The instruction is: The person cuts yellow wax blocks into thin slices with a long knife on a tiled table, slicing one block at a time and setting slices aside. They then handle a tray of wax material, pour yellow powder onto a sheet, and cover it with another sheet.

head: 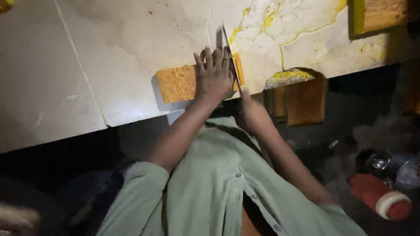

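Pale, cracked stone slabs (109,57) form the work surface, stained with yellow crumbs and smears towards the right, and everything below the slab's edge is sunk in darkness. Down at the lower right a red cylindrical container with a white band (379,197) is seen lying on its side on the dark floor; what is in it cannot be told. Just beside it a small shiny glass-like vessel (379,161) is made out, its contents hidden by blur. A yellow-brown block (177,84) lies on the slab close to its near edge. It is pressed down by the left hand (213,78), which is laid flat on the block's right part with the fingers spread and nothing enclosed. A knife blade (228,48) is set upright against the block's right end, just beside the left fingertips. The right hand (250,114) is closed around the handle at the slab's edge, though the handle itself is hidden. A second brown block (306,101) stands lower, right of that hand. A pale green shirt (210,183) fills the foreground.
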A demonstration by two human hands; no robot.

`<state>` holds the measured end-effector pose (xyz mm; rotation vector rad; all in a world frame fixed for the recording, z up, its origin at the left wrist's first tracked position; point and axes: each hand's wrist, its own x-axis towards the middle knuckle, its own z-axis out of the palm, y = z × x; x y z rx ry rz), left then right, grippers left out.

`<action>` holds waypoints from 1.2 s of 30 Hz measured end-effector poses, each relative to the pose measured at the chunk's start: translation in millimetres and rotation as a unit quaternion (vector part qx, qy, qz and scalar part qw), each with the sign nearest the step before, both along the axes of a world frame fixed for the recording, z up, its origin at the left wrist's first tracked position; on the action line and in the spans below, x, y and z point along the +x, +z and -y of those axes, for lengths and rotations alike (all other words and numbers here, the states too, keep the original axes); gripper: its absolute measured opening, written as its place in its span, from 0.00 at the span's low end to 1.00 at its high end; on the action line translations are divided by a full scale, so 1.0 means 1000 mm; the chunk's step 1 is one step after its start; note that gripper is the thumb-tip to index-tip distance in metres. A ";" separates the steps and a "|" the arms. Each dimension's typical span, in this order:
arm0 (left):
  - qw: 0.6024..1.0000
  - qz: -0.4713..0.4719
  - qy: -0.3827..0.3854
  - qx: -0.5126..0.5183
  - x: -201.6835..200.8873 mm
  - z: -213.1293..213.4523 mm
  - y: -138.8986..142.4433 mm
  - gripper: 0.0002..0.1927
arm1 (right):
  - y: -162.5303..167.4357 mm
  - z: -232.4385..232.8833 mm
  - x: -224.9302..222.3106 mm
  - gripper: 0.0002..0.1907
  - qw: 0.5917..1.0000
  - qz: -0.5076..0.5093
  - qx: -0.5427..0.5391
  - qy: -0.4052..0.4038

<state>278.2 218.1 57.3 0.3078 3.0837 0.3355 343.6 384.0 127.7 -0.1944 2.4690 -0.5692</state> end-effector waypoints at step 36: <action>0.999 -0.036 -0.011 -0.010 0.005 0.022 -0.006 0.38 | -0.043 0.031 -0.050 0.31 0.998 -0.029 -0.046 0.002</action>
